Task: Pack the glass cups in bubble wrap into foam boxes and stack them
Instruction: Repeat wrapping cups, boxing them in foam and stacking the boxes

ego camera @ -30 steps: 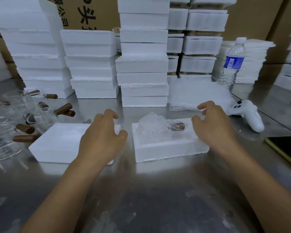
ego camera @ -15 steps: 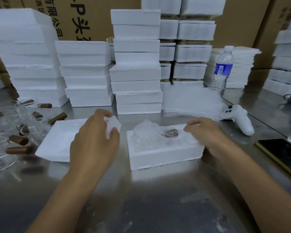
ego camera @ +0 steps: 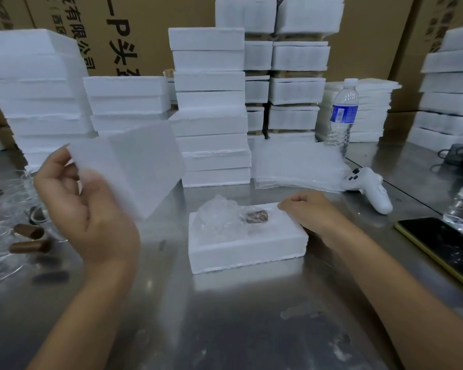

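Observation:
An open white foam box (ego camera: 247, 249) sits on the steel table in the middle. Inside it lies a glass cup in bubble wrap (ego camera: 219, 214), its brown handle (ego camera: 256, 217) showing. My left hand (ego camera: 86, 209) holds a white foam lid (ego camera: 134, 166) tilted in the air, left of the box. My right hand (ego camera: 309, 212) rests on the box's right rim, fingers curled. Bare glass cups with brown handles (ego camera: 24, 233) lie at the far left.
Stacks of foam boxes (ego camera: 210, 108) line the back of the table. A pile of bubble wrap sheets (ego camera: 297, 164) lies behind the box, with a water bottle (ego camera: 342, 113), a white controller (ego camera: 372, 188) and a phone (ego camera: 444, 247) to the right.
My left hand has gripped the foam lid and lifted it off the table, tilting it up. My right hand has moved onto the box's right rim.

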Demonstrator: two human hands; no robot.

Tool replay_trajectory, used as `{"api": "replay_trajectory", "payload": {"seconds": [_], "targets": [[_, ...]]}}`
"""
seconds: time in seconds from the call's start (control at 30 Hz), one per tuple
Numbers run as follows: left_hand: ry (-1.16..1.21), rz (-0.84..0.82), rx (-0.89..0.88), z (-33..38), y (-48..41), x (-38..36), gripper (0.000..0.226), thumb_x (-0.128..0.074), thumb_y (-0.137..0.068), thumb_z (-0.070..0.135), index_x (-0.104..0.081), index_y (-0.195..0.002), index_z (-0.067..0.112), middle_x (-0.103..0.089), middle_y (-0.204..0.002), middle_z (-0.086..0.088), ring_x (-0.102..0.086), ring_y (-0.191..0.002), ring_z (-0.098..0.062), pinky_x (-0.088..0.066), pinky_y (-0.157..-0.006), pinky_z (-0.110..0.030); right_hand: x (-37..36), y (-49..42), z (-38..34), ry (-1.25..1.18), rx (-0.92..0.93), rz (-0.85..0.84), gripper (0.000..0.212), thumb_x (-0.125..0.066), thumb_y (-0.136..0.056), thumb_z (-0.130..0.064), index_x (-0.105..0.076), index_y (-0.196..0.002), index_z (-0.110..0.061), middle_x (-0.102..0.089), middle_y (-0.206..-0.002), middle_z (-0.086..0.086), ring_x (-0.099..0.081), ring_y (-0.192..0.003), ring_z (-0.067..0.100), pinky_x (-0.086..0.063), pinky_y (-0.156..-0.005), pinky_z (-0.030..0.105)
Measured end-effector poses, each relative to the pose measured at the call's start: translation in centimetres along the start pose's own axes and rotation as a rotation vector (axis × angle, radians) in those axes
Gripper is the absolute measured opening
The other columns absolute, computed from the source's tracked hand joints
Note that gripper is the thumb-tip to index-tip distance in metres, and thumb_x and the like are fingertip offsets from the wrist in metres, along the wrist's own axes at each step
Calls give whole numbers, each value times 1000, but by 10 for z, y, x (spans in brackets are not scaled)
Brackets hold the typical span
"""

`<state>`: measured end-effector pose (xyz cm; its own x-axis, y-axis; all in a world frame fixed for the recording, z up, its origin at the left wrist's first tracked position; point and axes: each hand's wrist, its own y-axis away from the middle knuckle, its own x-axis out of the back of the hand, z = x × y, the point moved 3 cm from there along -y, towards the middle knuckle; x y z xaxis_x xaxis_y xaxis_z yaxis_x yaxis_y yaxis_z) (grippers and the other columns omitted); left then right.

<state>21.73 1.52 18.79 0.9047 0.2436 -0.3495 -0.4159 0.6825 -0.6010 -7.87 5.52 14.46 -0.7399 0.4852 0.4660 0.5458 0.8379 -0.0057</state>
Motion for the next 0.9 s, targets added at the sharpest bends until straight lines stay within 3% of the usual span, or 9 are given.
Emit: {"api": "replay_trajectory", "payload": {"seconds": [0.13, 0.2, 0.3, 0.37, 0.43, 0.53, 0.63, 0.73, 0.9], "targets": [[149, 185, 469, -19, -17, 13, 41, -33, -99, 21, -45, -137, 12, -56, -134, -12, -53, -121, -39, -38, -103, -61, -1, -1, -1, 29, 33, 19, 9, -65, -84, -26, -66, -80, -19, -61, -76, -8, -55, -68, 6, -41, -57, 19], [356, 148, 669, -27, -17, 10, 38, -31, -100, 12, -52, -132, 13, -59, -133, -7, -57, -120, -28, -43, -103, -52, 0, -1, -1, 49, 55, 58, 8, -62, -86, -28, -64, -86, -20, -58, -80, -9, -54, -69, 7, -39, -57, 21], [632, -45, 938, -27, -1, -5, 32, -42, -87, 3, -64, -108, 11, -70, -111, -5, -69, -94, -17, -58, -80, -32, 4, 0, -6, 24, 155, 179, 16, -57, -90, -35, -59, -97, -20, -57, -85, -9, -54, -74, 6, -38, -59, 21], [727, -150, 1080, -27, 12, -13, 30, -52, -67, -1, -70, -89, 6, -74, -92, -5, -72, -78, -16, -59, -71, -30, 6, 5, -15, -133, 246, 242, 20, -50, -93, -43, -57, -96, -24, -59, -87, -8, -57, -76, 6, -38, -60, 18], [674, -230, 1145, -29, 21, -19, 29, -48, -71, 0, -68, -91, 4, -74, -87, -6, -72, -75, -17, -60, -68, -32, 7, 11, -25, -364, 286, 207, 25, -40, -97, -44, -57, -94, -27, -62, -87, -5, -59, -71, 5, -40, -62, 17], [606, -287, 1143, -32, 29, -26, 31, -39, -93, 4, -62, -114, 5, -73, -99, -7, -72, -80, -17, -59, -61, -29, 6, 18, -33, -553, 293, 58, 29, -35, -100, -39, -60, -96, -27, -63, -81, -1, -59, -58, 3, -45, -65, 20], [584, -331, 1034, -36, 30, -27, 39, -37, -96, 5, -55, -130, 13, -68, -115, -6, -69, -91, -17, -60, -71, -28, 3, 23, -34, -521, 333, -13, 15, -49, -96, -28, -63, -95, -23, -62, -73, -7, -57, -59, 2, -47, -62, 16], [432, -419, 907, -39, 33, -30, 34, -45, -96, 14, -56, -129, 19, -70, -114, -3, -69, -94, -16, -58, -69, -26, 1, 24, -32, -488, 334, -5, 11, -56, -93, -19, -66, -89, -19, -64, -78, -7, -57, -65, 2, -47, -59, 13], [-45, -442, 612, -41, 37, -31, 19, -49, -98, 28, -63, -107, 35, -71, -104, 13, -65, -99, -11, -49, -84, -28, 10, 17, -28, -660, 224, 33, 12, -55, -90, -11, -66, -87, -11, -65, -66, -9, -57, -57, 1, -43, -50, 11]]}}
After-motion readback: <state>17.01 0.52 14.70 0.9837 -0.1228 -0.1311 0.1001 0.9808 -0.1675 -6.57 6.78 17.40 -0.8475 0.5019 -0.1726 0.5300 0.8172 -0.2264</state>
